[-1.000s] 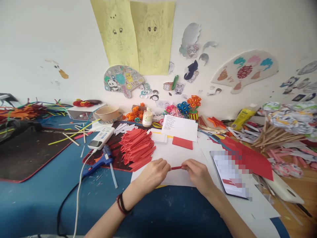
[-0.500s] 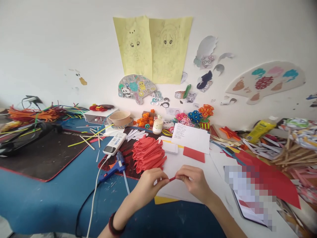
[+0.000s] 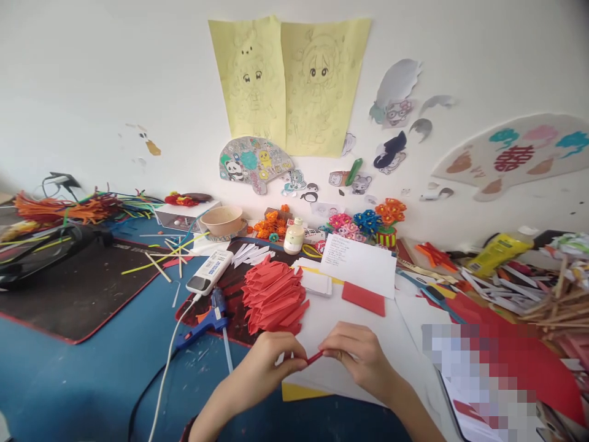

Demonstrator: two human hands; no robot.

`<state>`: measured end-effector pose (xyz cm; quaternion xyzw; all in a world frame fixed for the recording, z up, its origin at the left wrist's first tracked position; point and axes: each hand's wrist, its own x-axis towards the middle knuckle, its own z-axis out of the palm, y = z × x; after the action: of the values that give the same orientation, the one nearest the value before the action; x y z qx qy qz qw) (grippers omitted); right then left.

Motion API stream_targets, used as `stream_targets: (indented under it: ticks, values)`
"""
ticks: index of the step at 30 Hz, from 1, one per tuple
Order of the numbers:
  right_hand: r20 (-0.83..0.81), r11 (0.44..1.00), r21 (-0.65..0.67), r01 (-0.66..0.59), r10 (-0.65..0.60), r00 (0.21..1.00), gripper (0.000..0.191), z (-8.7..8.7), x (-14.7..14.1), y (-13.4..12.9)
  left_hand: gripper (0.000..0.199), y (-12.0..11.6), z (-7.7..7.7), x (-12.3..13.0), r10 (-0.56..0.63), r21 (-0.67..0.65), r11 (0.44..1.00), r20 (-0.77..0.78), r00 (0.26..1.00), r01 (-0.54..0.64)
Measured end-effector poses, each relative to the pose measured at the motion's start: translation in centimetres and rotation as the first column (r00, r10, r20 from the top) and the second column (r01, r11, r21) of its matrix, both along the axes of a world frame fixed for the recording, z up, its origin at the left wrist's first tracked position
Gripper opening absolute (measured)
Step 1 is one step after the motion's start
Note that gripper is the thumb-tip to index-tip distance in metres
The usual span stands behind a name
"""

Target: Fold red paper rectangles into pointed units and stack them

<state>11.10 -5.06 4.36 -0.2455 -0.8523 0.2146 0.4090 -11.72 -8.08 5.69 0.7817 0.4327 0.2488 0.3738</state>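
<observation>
The left hand point(image 3: 278, 355) and right hand point(image 3: 356, 350) arch toward each other above a smooth white paper sheet point(image 3: 324, 382), knuckles raised. Fingers and thumbs of each pinch closed on opposite ends of a slim red paper strip point(image 3: 315, 358), slanting up to the right. Beyond the left hand lies a heap of crisp, pointed red paper pieces point(image 3: 275, 296), near a blue plastic glue gun point(image 3: 209, 322).

Red strip point(image 3: 315, 357), red pile point(image 3: 273, 294) — blue glue gun point(image 3: 209, 320), cartoon-patterned fan point(image 3: 254, 161)
</observation>
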Motion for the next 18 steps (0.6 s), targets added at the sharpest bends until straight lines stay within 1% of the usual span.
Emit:
stream_targets:
  ticks: [3,6,9,11,13,15,16,17,18]
  values:
    - [-0.002,1.0,-0.013,-0.004,0.004,1.0,0.012,0.3,0.1,-0.1,0.022,-0.3,-0.3,0.0,0.014,-0.029,0.999,0.055,0.998,-0.013]
    - [-0.001,0.999,-0.027,-0.017,0.017,1.0,0.013,0.5,0.2,-0.3,0.023,-0.6,-0.4,0.1,0.03,-0.028,0.999,0.087,0.996,-0.028]
    - [-0.013,0.999,-0.029,-0.042,0.042,0.999,0.014,0.6,0.2,-0.5,0.023,-0.8,-0.4,0.2,0.02,-0.022,1.0,0.098,0.995,-0.018]
    - [-0.018,0.998,-0.036,-0.042,0.041,0.999,0.014,0.7,0.1,-0.6,0.021,-0.9,-0.5,0.2,0.019,0.0,1.0,0.078,0.997,-0.019]
    - [-0.024,0.997,-0.073,-0.029,0.027,0.999,0.014,0.7,0.0,-0.6,0.019,-1.1,-0.6,0.2,0.045,0.063,0.997,0.031,0.999,-0.047]
    - [-0.042,0.987,-0.162,0.025,-0.032,0.999,0.013,0.7,-0.1,-0.7,0.017,-1.2,-0.8,0.1,0.093,0.184,0.979,-0.001,0.996,-0.091]
    - [-0.055,0.973,-0.218,0.073,-0.087,0.995,0.014,0.7,-0.2,-0.7,0.015,-1.3,-0.9,0.0,0.117,0.266,0.958,-0.007,0.993,-0.111]
    - [-0.069,0.953,-0.277,0.124,-0.148,0.987,0.015,0.7,-0.3,-0.7,0.014,-1.5,-1.0,0.0,0.14,0.358,0.925,-0.009,0.99,-0.128]
    - [-0.083,0.925,-0.342,0.168,-0.208,0.975,0.017,0.7,-0.4,-0.7,0.015,-1.6,-1.0,0.0,0.162,0.452,0.881,-0.016,0.987,-0.137]
